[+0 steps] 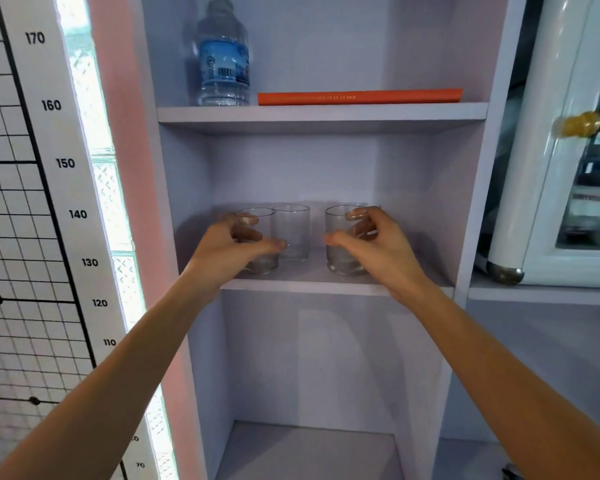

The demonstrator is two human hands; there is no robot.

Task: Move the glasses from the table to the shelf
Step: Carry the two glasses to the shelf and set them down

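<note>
Three glasses show plainly on the middle board (309,276): the left glass (265,227), the back glass (293,233) just behind it, and the right glass (338,221). A faint rim behind the right one may be a fourth, but that cannot be told. There are two hands, the left hand (229,251) and the right hand (378,244), each gripping one glass. The shelf unit shows three boards in all, with one water bottle (224,60) and one orange book (359,96) on the upper board (323,114), and one height chart (66,168) alongside.

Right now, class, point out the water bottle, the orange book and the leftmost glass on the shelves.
water bottle (224,62): head view, on its blue label.
orange book (359,97): head view, middle of its spine.
leftmost glass (264,265): head view, on its thick base.
</note>
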